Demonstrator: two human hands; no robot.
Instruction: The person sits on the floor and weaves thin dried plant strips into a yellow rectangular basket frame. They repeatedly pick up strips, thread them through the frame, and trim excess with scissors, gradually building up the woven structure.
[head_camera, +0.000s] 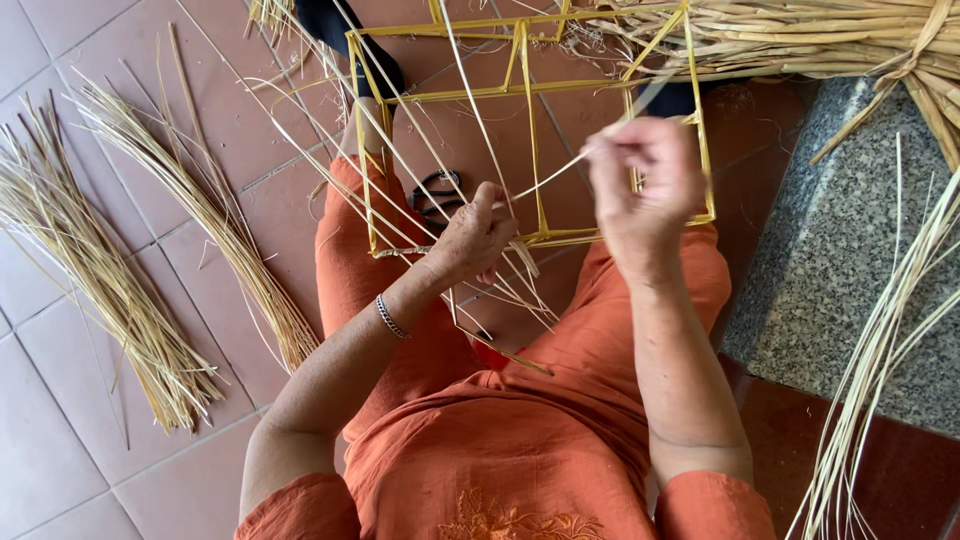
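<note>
1. Head view: the person sits on the tiled floor in orange clothes, with a yellow wire frame resting on the lap, just ahead of both hands.
2. Left hand: fingers curled shut against the frame's near bottom rail, pinning straw ends there. A bracelet sits on that wrist.
3. Right hand: raised above the frame's right side, thumb and fingers pinched on a single straw strand.
4. Strand axis: the strand runs in a slanted line from the right hand's pinch down and left to the left hand. The left hand is nearer the frame rail; the right hand holds the free end.
5. Loose strands already fixed to the frame fan up and left, crossing the frame's open cells.
6. Surroundings: two straw bundles lie on the floor well to the left; a speckled stone slab stands just right of the right arm, with more straw above it and to its right. Open room lies mostly to the left.
</note>
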